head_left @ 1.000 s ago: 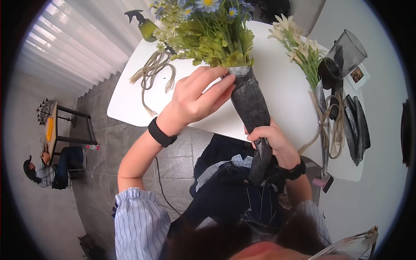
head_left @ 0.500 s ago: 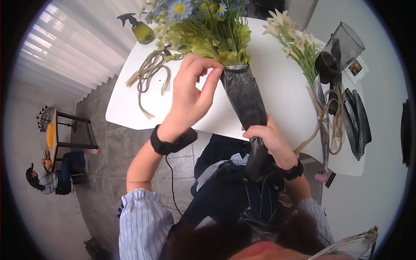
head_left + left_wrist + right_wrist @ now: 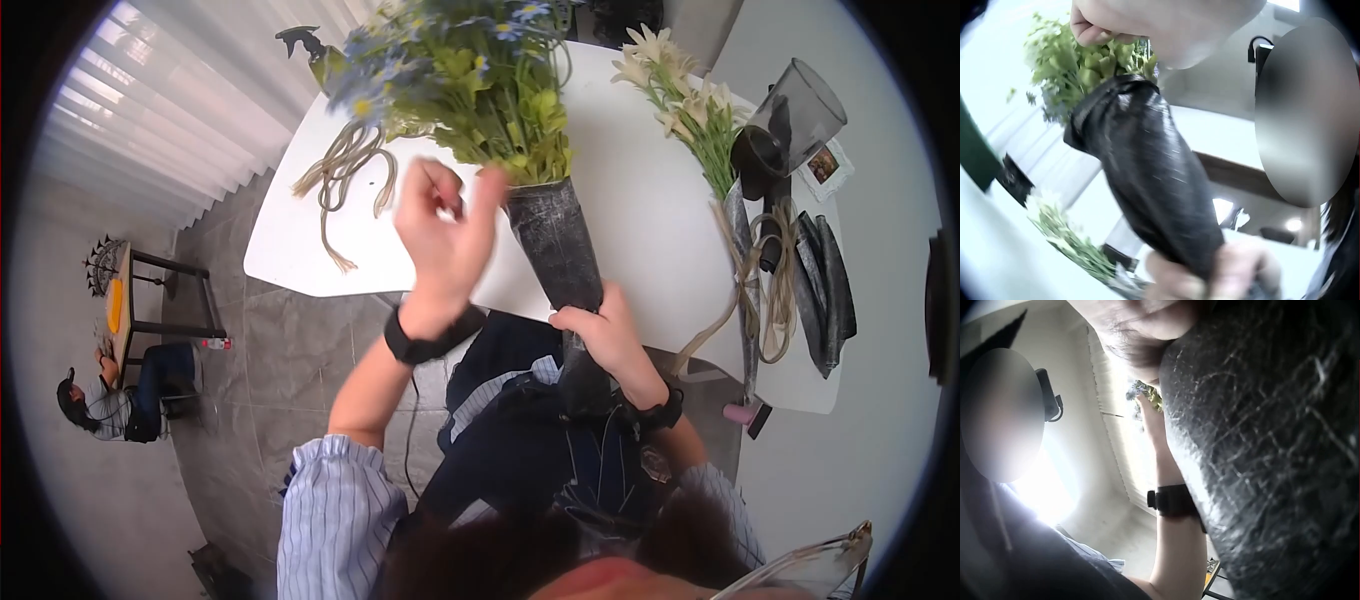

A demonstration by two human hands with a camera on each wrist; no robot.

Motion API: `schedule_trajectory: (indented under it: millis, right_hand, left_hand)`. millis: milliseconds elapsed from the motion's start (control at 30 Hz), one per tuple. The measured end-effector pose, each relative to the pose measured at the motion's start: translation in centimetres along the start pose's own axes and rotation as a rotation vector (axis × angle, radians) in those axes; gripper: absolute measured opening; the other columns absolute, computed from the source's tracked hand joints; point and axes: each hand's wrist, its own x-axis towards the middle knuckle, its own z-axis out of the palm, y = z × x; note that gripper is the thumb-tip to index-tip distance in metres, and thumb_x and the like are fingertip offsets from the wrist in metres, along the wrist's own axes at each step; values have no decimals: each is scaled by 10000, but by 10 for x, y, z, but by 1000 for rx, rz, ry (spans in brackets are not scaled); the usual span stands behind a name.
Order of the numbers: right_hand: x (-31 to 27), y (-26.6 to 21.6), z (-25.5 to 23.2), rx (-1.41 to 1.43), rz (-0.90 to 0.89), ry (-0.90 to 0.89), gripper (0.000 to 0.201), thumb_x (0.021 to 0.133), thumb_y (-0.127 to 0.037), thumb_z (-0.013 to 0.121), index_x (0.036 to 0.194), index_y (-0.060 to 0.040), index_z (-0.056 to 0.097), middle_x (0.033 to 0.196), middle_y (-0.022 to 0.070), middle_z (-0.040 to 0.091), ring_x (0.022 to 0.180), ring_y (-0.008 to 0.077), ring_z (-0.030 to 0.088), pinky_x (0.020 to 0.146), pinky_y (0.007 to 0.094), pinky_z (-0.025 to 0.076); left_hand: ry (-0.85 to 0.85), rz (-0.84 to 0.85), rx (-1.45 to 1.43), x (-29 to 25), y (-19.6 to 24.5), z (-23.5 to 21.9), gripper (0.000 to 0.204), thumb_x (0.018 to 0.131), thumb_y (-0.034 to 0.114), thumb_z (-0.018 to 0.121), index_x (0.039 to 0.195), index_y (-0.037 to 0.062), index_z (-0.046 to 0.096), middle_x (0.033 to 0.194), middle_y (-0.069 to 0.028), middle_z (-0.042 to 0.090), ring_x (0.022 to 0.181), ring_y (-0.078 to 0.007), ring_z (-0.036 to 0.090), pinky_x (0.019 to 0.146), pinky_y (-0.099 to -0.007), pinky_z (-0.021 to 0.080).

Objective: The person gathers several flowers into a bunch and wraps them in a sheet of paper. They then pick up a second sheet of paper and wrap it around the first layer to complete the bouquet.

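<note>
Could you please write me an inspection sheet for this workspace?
Surface: white table, small dark speck near the left cord.
Job's things: bouquet with blue flowers, stems in a black wrap.
Clutter: spray bottle, white flowers, black rolls, clear vessel.
Hands: right hand grips the wrap low down; left hand beside its rim, blurred, contact unclear.
Cables: black cable below the left forearm.
Surroundings: curtain, seated person at another table.
</note>
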Motion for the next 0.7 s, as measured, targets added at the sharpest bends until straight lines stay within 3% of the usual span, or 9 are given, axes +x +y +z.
schedule_trajectory:
  millis: [33, 67, 133, 233, 333, 467, 567, 600, 700]
  right_hand:
    - [0, 1, 0, 28, -17, 10, 191, 643, -75, 594, 800, 26, 552, 652, 54, 538, 609, 124, 509, 562, 269, 401]
    - [0, 1, 1, 56, -33, 19, 191, 645, -70, 593, 805, 27, 553, 647, 56, 537, 608, 123, 510, 564, 271, 403]
    - [-1, -1, 3, 56, -24, 30, 177, 652, -63, 591, 798, 25, 546, 633, 54, 531, 598, 119, 506, 558, 274, 405]
    - [-2, 3, 5, -40, -55, 30, 155, 663, -63, 589, 781, 21, 535, 617, 48, 522, 582, 110, 496, 544, 278, 404]
    - [2, 5, 6, -95, -130, 40, 140, 668, -65, 588, 764, 16, 524, 608, 43, 516, 563, 106, 484, 531, 280, 401]
    - [2, 5, 8, -44, -92, 68, 124, 666, -57, 619, 741, 21, 558, 649, 22, 550, 585, 90, 497, 532, 244, 395]
    - [0, 5, 13, 28, -124, 110, 117, 660, -34, 598, 752, 7, 537, 620, 31, 529, 540, 110, 485, 518, 266, 394]
    - [0, 6, 9, 107, -90, 41, 123, 650, -22, 602, 754, 3, 543, 623, 33, 532, 540, 112, 491, 515, 264, 395]
    - [5, 14, -8, 355, 25, -155, 151, 617, 10, 613, 757, -7, 556, 627, 39, 537, 535, 120, 505, 504, 260, 399]
  left_hand:
    - [-79, -62, -110, -15, 3, 4, 368, 667, 156, 761, 738, 38, 420, 659, -8, 428, 591, -94, 434, 507, -221, 373]
    - [-149, -130, 35, -24, 20, 8, 413, 654, 173, 766, 871, 3, 459, 746, -43, 496, 672, -116, 502, 575, -236, 430]
    - [-333, -412, -227, -30, 16, 13, 502, 662, 178, 754, 1009, -37, 462, 824, -84, 571, 744, -141, 568, 663, -254, 466]
    - [-421, -577, -390, -14, 28, 14, 454, 703, 90, 711, 1080, -44, 496, 1003, -100, 582, 869, -134, 564, 738, -268, 466]
    - [-499, -592, -373, 0, 32, 12, 416, 720, 103, 697, 1069, -43, 523, 976, -90, 590, 845, -120, 564, 740, -257, 457]
    - [-405, -575, -474, 10, 38, 18, 374, 755, 207, 695, 1005, -39, 564, 931, -68, 610, 847, -101, 557, 766, -248, 440]
    - [-401, -674, -622, 11, 29, 15, 453, 795, 251, 663, 1105, -41, 510, 1018, -60, 581, 900, -107, 533, 805, -255, 418]
    - [-395, -713, -692, 11, 24, 14, 478, 797, 257, 660, 1128, -45, 491, 1039, -62, 573, 908, -112, 532, 808, -256, 417]
    - [-563, -517, -758, -14, 15, 14, 540, 774, 196, 681, 1167, -64, 417, 1060, -63, 555, 916, -128, 533, 809, -261, 422]
